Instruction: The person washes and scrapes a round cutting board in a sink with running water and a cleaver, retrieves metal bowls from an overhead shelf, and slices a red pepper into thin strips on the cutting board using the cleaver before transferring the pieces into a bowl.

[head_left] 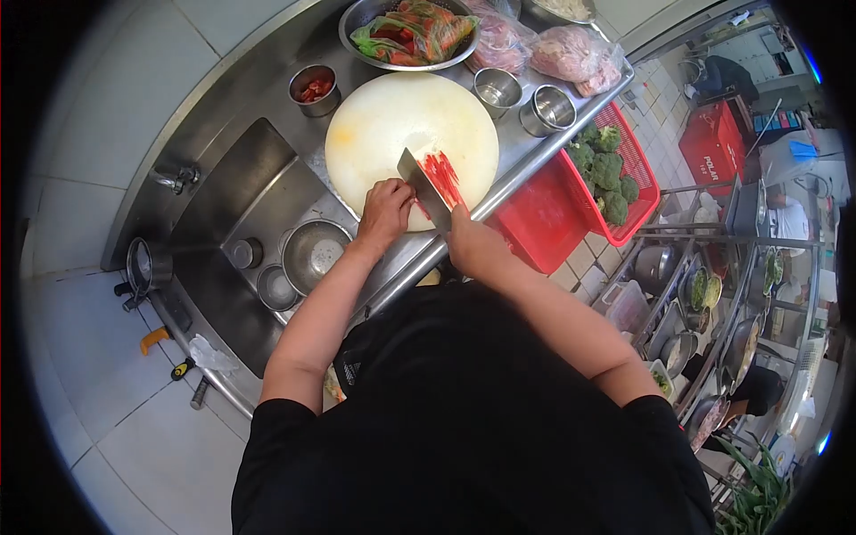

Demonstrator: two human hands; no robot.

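Note:
A round white cutting board [374, 116] lies on the steel counter. My right hand [475, 245] is closed round the handle of a cleaver [426, 189], whose blade stands over the board near its front edge. Thin red strips with pale parts, looking like sliced red pepper [440, 176], lie in a pile at the blade's right side. To the left of the blade, my left hand [387, 210] rests on the board with fingers curled. A bit of red pepper [422, 209] shows between its fingertips and the blade; the rest is hidden by the fingers.
Behind the board stand a colander [350, 20] with bagged red and green vegetables, a steel cup [316, 109] of red pieces and bagged meat [571, 55]. Two steel cups are at right. Left is a sink [241, 294] with bowls. Broccoli [606, 174] fills a red basket [649, 183].

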